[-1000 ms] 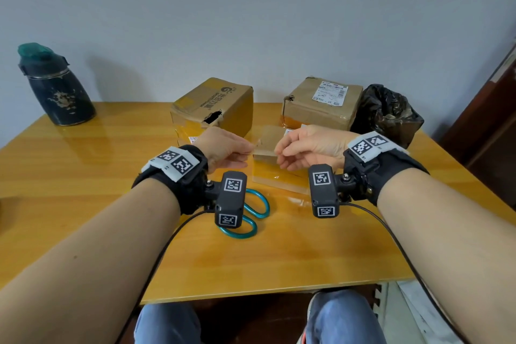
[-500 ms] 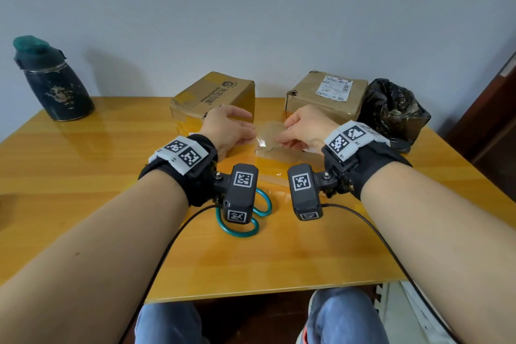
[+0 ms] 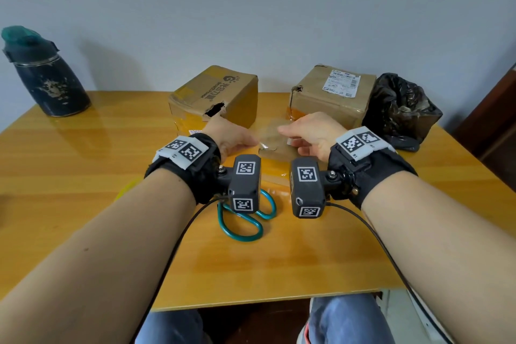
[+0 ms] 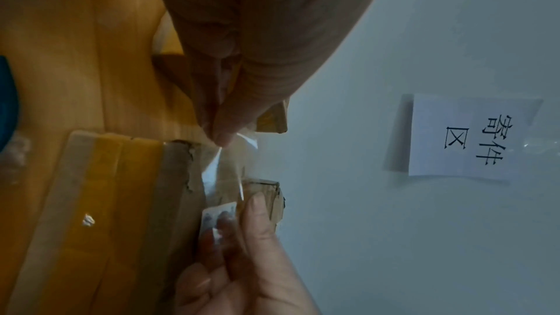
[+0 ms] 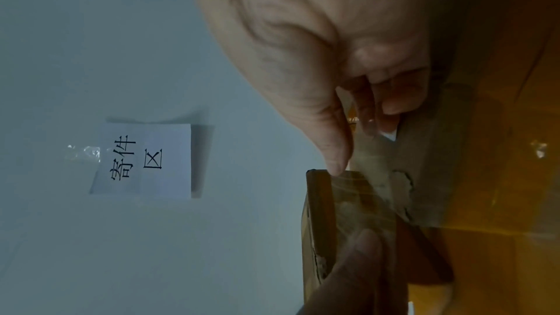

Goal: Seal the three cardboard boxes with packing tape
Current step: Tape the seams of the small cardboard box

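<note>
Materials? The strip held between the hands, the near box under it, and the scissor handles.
Strip of tape: clear glossy plastic film, likely; box shows through, white glare on it.
Near box: brown matte cardboard, torn fibrous edge, old yellowish tape bands.
Scissor handles: teal, smooth sheen; plastic or coated metal, can't tell.

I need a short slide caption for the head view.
Both hands stretch clear tape above a small box on the table.
</note>
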A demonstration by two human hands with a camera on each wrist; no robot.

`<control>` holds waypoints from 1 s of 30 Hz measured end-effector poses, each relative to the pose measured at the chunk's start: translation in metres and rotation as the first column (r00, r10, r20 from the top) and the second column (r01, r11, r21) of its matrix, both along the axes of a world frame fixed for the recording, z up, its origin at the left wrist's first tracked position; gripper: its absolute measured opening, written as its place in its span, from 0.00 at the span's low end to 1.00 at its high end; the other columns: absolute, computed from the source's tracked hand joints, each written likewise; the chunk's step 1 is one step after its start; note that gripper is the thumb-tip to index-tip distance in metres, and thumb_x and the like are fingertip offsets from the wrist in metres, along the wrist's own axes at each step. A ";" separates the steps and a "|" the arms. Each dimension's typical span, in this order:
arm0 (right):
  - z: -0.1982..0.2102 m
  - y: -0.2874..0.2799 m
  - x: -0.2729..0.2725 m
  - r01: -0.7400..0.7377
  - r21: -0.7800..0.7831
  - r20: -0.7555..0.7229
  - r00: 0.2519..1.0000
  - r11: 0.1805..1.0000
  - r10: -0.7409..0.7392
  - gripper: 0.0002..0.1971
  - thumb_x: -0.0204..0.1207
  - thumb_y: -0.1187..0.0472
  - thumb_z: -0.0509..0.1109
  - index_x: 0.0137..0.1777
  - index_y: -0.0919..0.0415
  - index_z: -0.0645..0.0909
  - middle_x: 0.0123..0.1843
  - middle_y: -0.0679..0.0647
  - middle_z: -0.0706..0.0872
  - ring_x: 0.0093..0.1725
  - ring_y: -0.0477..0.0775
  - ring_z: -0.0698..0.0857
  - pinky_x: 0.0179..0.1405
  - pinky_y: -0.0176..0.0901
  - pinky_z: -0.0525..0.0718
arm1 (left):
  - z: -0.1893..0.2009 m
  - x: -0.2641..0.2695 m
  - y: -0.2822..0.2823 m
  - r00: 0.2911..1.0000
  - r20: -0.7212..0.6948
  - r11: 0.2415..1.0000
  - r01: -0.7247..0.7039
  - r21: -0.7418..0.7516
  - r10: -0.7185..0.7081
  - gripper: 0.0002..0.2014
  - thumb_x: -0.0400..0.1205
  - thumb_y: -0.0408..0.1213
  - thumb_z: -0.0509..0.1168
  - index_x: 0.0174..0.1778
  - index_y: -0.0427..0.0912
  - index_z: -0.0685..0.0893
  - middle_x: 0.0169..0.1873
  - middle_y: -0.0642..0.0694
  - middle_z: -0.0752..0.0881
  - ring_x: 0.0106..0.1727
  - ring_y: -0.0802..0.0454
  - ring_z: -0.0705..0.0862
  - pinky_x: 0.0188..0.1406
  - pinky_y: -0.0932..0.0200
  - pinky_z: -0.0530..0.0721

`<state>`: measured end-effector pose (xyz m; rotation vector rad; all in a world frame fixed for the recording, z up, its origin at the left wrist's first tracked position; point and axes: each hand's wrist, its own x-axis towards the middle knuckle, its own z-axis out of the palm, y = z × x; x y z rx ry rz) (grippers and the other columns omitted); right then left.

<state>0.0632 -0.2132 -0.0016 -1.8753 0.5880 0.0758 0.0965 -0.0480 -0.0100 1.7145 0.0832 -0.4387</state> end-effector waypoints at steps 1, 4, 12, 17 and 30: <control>-0.001 0.001 0.000 -0.005 -0.016 0.010 1.000 1.000 0.005 0.16 0.73 0.58 0.77 0.56 0.67 0.83 0.44 0.59 0.85 0.38 0.49 0.82 0.29 0.36 0.78 | -0.001 0.001 0.001 1.000 -0.008 1.000 0.002 -0.021 -0.003 0.24 0.71 0.19 0.74 0.64 0.28 0.80 0.52 0.35 0.88 0.47 0.47 0.90 0.41 0.61 0.90; 0.001 0.003 0.000 -0.027 -0.086 0.052 0.998 0.996 0.031 0.12 0.75 0.59 0.75 0.50 0.69 0.84 0.38 0.57 0.85 0.35 0.49 0.81 0.30 0.36 0.79 | 0.003 0.000 0.004 0.997 -0.005 0.996 0.076 -0.051 -0.076 0.15 0.75 0.19 0.71 0.58 0.25 0.82 0.43 0.38 0.87 0.31 0.57 0.88 0.28 0.70 0.86; 0.000 0.010 -0.001 0.030 -0.093 0.078 0.997 0.995 -0.023 0.10 0.75 0.66 0.75 0.33 0.65 0.79 0.32 0.57 0.81 0.32 0.52 0.78 0.33 0.39 0.78 | -0.005 0.011 -0.002 0.998 -0.042 0.999 0.041 -0.036 -0.043 0.07 0.81 0.24 0.66 0.54 0.32 0.84 0.33 0.42 0.83 0.32 0.53 0.83 0.34 0.59 0.90; -0.003 0.010 0.000 0.027 -0.084 0.046 0.999 0.996 -0.023 0.10 0.77 0.65 0.72 0.36 0.66 0.78 0.31 0.56 0.80 0.29 0.50 0.76 0.30 0.36 0.77 | -0.013 0.017 -0.005 0.994 -0.094 0.998 -0.051 -0.035 0.047 0.08 0.79 0.26 0.70 0.52 0.33 0.80 0.34 0.44 0.80 0.32 0.55 0.80 0.32 0.59 0.89; -0.013 0.013 -0.003 -0.023 -0.368 0.059 0.997 0.930 0.048 0.15 0.76 0.63 0.71 0.27 0.65 0.80 0.29 0.58 0.84 0.24 0.53 0.81 0.25 0.41 0.82 | -0.024 0.009 -0.021 0.997 0.026 0.995 -0.077 0.061 0.075 0.10 0.83 0.30 0.66 0.60 0.34 0.85 0.44 0.45 0.83 0.40 0.51 0.78 0.44 0.55 0.81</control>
